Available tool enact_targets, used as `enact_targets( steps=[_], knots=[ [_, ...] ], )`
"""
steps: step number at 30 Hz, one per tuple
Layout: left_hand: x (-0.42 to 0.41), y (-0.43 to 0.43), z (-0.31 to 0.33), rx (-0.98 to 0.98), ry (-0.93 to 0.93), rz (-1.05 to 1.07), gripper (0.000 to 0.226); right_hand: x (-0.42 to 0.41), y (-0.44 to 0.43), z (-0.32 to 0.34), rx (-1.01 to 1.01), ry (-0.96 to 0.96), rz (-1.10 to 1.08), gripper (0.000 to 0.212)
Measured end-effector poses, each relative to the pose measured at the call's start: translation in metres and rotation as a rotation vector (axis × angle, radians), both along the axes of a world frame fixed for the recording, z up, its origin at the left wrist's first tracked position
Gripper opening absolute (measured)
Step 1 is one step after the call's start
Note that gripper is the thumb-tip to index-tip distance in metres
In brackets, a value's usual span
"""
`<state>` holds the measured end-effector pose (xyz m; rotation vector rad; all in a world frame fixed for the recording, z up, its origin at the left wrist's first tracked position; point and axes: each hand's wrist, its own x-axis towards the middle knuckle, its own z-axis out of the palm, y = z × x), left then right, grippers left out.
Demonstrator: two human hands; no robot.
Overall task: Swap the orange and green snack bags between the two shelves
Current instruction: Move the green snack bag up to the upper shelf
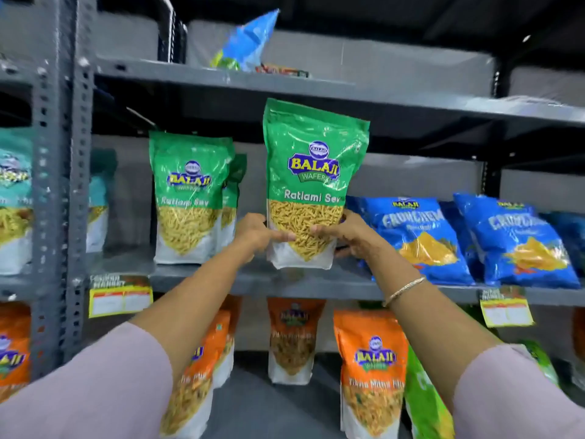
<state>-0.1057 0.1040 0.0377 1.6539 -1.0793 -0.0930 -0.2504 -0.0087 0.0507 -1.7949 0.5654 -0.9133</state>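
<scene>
A green snack bag [311, 172] stands upright at the front of the middle shelf [259, 285]. My left hand [258, 234] grips its lower left side and my right hand [351, 237] grips its lower right side. Two more green bags [190, 198] stand to the left on the same shelf, one behind the other. On the shelf below stand several orange snack bags, among them one in the middle [292, 337], one to the right [372, 372] and one partly hidden behind my left forearm [202, 384].
Blue snack bags [421, 236] lie at the right of the middle shelf. A blue bag [250, 42] sits on the top shelf. A grey upright post [60, 185] stands at the left. Yellow price tags [120, 299] hang on the shelf edge. Another green bag [424, 403] leans at lower right.
</scene>
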Motion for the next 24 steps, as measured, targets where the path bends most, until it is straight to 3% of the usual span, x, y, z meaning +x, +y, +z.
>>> enact_targets(
  steps=[5,8,11,17,19,22,24],
  knots=[
    [0.036,-0.052,-0.010,0.059,0.172,-0.042,0.038,0.026,-0.035,0.001,0.050,0.078,-0.025,0.065],
    [0.047,-0.072,-0.023,0.079,0.263,-0.073,0.069,0.039,-0.051,-0.010,0.079,0.084,-0.049,0.060],
    [0.055,-0.083,-0.029,0.055,0.274,-0.030,0.071,0.050,-0.064,-0.018,0.112,0.051,-0.076,0.067],
    [0.062,-0.091,-0.033,0.051,0.260,-0.005,0.060,0.055,-0.073,-0.019,0.098,0.077,-0.067,0.065],
    [0.065,-0.091,-0.033,0.079,0.246,-0.004,0.067,0.054,-0.072,-0.020,0.100,0.078,-0.061,0.060],
    [0.066,-0.089,-0.034,0.120,0.244,-0.033,0.091,0.052,-0.069,-0.023,0.054,0.080,-0.085,0.081],
    [0.054,-0.083,-0.037,0.126,0.109,0.049,0.088,0.046,-0.066,-0.031,-0.052,0.051,-0.168,0.093]
  ],
)
